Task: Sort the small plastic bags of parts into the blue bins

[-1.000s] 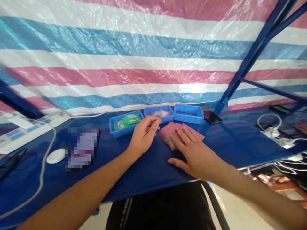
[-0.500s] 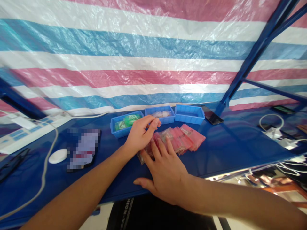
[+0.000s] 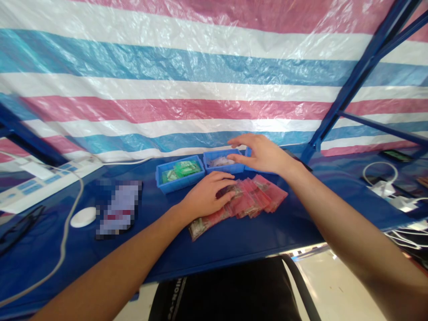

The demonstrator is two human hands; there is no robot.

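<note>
A fanned row of small pink plastic bags [image 3: 254,200] lies on the blue table [image 3: 234,236]. My left hand [image 3: 209,195] rests on the left part of that row, fingers curled down onto the bags. My right hand [image 3: 261,154] hovers in the air above the blue bins, fingers spread and holding nothing. Three small blue bins stand behind the bags: the left bin [image 3: 167,183] holds green packets [image 3: 183,168], the middle bin [image 3: 214,168] holds clear packets, and the right bin is mostly hidden by my right hand.
A white round object [image 3: 83,217] and a blurred flat item [image 3: 118,208] lie at the left, with a grey cable [image 3: 63,240] and a white power strip [image 3: 36,180]. White cables and a charger [image 3: 381,183] sit at the right. A striped tarp [image 3: 200,80] backs the table.
My right hand swept the pink bags leftward into a fan, then lifted off and moved up over the bins. My left hand came down from beside the bins onto the bags.
</note>
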